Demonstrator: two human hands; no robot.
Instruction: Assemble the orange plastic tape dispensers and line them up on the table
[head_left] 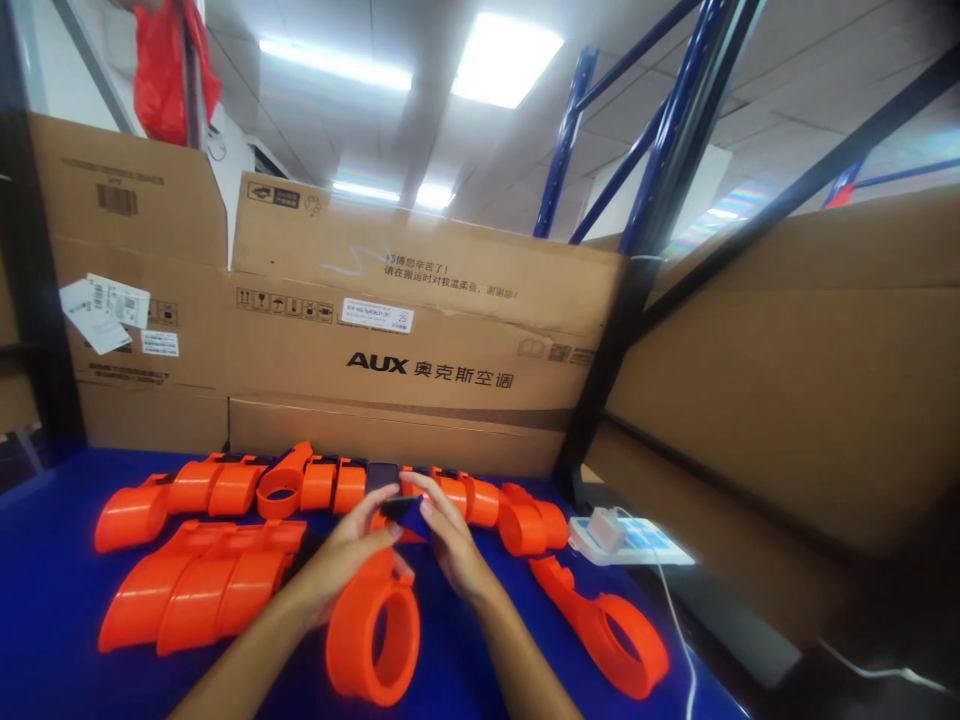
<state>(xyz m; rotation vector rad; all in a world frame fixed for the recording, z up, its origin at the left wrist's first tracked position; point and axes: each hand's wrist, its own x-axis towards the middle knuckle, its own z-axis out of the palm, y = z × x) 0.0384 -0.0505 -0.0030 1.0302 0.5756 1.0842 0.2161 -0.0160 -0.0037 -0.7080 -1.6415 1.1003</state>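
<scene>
Before me, an orange plastic ring piece (341,640) with a flat upper arm hangs from my left hand (358,555). Its fingers are closed around that arm, which they partly cover. A small flat piece, black and dark blue (409,512), sits at the top of the arm. My right hand (450,545) pinches the blue edge of this piece between thumb and fingers. Whether the dark piece is fastened to the orange one, I cannot tell. Another orange ring piece (634,655) with a long arm lies to the right on the blue tabletop (45,600).
Several orange ring pieces (240,490) stand in a row at the back, some with dark parts. More are grouped at the left (187,590). A white power strip (637,540) with a plug and cable lies at the right. Cardboard panels (300,350) and a dark rack post (600,400) border the table.
</scene>
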